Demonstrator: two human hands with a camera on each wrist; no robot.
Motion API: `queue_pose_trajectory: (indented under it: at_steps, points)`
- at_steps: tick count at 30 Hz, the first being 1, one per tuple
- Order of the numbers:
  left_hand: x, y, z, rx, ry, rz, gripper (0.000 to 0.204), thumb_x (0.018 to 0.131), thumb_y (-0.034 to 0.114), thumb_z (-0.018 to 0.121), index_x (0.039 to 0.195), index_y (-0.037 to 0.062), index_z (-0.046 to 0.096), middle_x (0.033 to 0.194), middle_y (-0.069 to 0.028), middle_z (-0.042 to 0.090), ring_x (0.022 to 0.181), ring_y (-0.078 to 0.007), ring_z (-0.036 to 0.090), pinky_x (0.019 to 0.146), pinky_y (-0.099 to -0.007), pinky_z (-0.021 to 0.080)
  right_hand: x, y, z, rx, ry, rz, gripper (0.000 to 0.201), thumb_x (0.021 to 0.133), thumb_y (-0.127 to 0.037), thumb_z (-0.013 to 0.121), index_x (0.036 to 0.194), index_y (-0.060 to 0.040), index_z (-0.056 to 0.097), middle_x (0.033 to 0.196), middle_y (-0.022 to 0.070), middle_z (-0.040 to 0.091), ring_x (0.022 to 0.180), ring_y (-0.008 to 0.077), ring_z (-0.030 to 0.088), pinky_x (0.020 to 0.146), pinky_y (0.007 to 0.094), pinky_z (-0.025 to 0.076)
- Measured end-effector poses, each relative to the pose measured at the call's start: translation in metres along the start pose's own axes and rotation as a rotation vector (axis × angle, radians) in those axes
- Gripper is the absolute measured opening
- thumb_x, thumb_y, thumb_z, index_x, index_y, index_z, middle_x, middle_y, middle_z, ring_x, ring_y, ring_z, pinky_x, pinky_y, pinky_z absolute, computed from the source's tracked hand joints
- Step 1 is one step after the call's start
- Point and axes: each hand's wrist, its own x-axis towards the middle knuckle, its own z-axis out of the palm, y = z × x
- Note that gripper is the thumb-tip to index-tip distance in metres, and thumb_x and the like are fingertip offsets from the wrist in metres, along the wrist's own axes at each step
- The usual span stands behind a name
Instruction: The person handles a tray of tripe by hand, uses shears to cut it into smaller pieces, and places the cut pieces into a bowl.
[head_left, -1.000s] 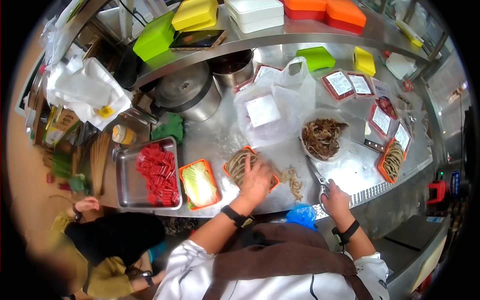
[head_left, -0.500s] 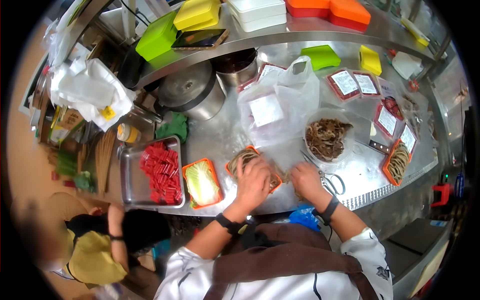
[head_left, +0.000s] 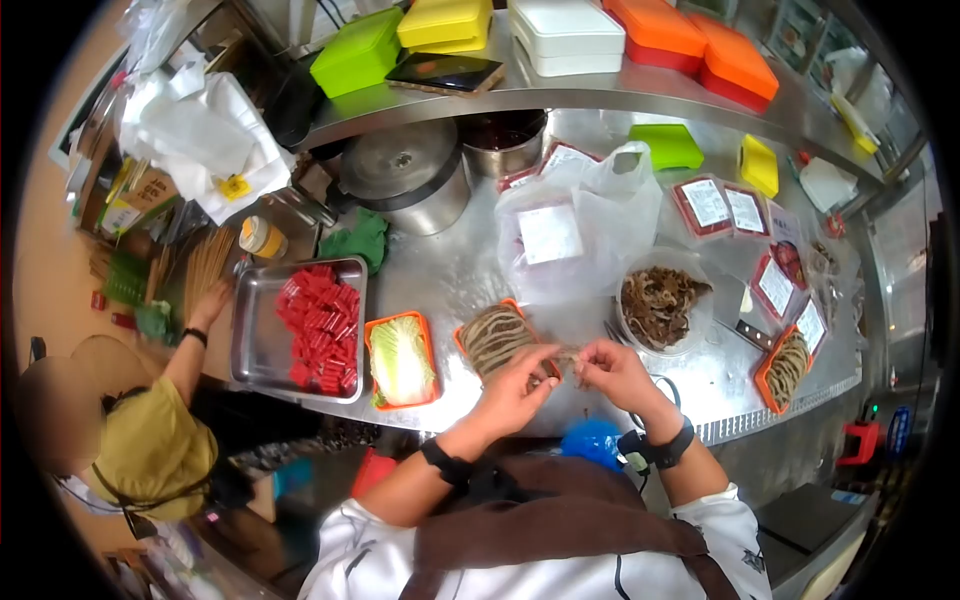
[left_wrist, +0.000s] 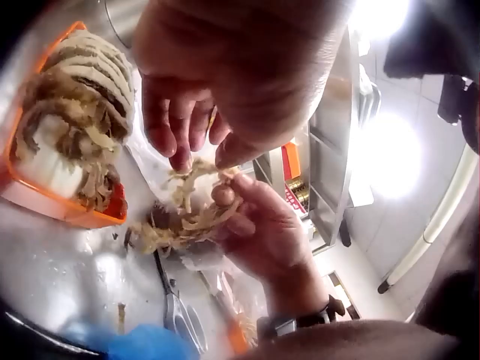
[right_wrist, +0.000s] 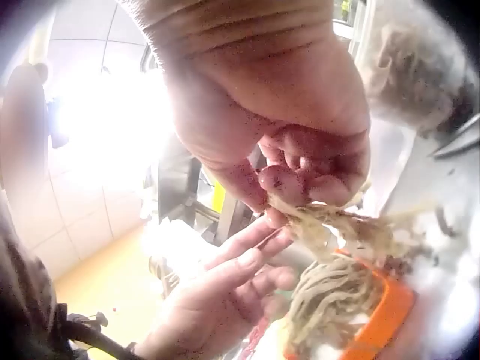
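Note:
My right hand point(head_left: 622, 378) pinches several pale brown, stringy strips point(right_wrist: 322, 225) that look like tripe. They hang from its thumb and fingertips above the table's front edge. My left hand point(head_left: 512, 392) meets the strips with its fingertips, its thumb apart from the index finger in the head view. Just behind the left hand is an orange-rimmed tray point(left_wrist: 67, 212) packed with ridged strips point(head_left: 495, 335) laid in rows. White material shows beneath the strips at one end in the left wrist view. Scissors point(left_wrist: 180, 319) lie on the table beside the right hand, partly hidden by it.
A round tub point(head_left: 662, 305) of dark brown shreds stands beyond my right hand. Left are a cabbage tray point(head_left: 402, 362) and a metal pan point(head_left: 248, 345) of red packets. A knife point(head_left: 752, 335) lies right, near another orange tray point(head_left: 785, 372). Another person point(head_left: 150, 440) reaches in at left.
My right hand has let go of the scissors, moved left and picked up loose strips from the table. My left hand has come off the tray to meet it.

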Motion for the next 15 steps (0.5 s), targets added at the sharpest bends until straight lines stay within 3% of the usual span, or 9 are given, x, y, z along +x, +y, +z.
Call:
queue_pose_trajectory:
  at_steps: [6,8,9,11,12,15]
  points:
    - [0.012,-0.004,0.009,-0.196,-0.075,0.019,0.049,0.094,0.003,0.065,0.142,0.0061,0.055,0.134,-0.0101,0.055,0.096,-0.0137,0.064,0.082,-0.0295,0.054,-0.014,-0.041,-0.004,0.130,-0.110,0.029,0.011,0.096,-0.010,0.069,0.101,-0.0009,0.067,0.085,0.0003,0.067,0.078,0.0073,0.063,0.071,0.0232,0.050]
    - [0.014,-0.006,0.007,-0.243,-0.125,0.087,0.042,0.095,0.005,0.062,0.137,0.0051,0.060,0.118,-0.0071,0.063,0.091,-0.0115,0.062,0.077,-0.0265,0.051,-0.012,-0.042,-0.011,0.154,-0.157,-0.049,0.011,0.097,-0.011,0.068,0.103,-0.0014,0.069,0.084,-0.0005,0.067,0.078,0.0069,0.063,0.072,0.0236,0.051]
    - [0.013,-0.007,0.003,-0.243,-0.121,0.087,0.042,0.095,0.005,0.062,0.137,0.0051,0.060,0.118,-0.0071,0.063,0.091,-0.0115,0.062,0.077,-0.0265,0.051,-0.012,-0.044,-0.012,0.152,-0.159,-0.049,0.011,0.097,-0.011,0.068,0.103,-0.0014,0.069,0.084,-0.0005,0.067,0.078,0.0069,0.063,0.072,0.0236,0.051]
    - [0.010,-0.005,-0.007,-0.525,-0.256,-0.151,0.036,0.097,0.011,0.061,0.132,0.0043,0.064,0.096,-0.0041,0.066,0.084,-0.0102,0.060,0.072,-0.0243,0.048,-0.016,-0.048,-0.015,0.026,-0.134,-0.028,0.012,0.098,-0.012,0.067,0.103,-0.0020,0.069,0.084,-0.0011,0.068,0.077,0.0062,0.060,0.072,0.0234,0.049]
    - [0.007,-0.003,-0.011,-0.614,-0.253,-0.183,0.030,0.100,0.018,0.060,0.125,0.0039,0.068,0.084,-0.0009,0.065,0.079,-0.0088,0.058,0.070,-0.0238,0.046,-0.016,-0.047,-0.015,-0.022,-0.142,-0.027,0.010,0.099,-0.012,0.065,0.103,-0.0029,0.069,0.084,-0.0023,0.066,0.076,0.0054,0.057,0.071,0.0231,0.047]
    - [0.000,-0.006,-0.013,-0.385,-0.230,-0.236,0.028,0.103,0.024,0.059,0.118,0.0031,0.071,0.086,-0.0002,0.065,0.077,-0.0078,0.056,0.068,-0.0248,0.046,-0.011,-0.039,-0.009,0.068,-0.228,-0.073,0.009,0.099,-0.011,0.064,0.103,-0.0042,0.068,0.084,-0.0039,0.063,0.075,0.0044,0.054,0.068,0.0229,0.045]
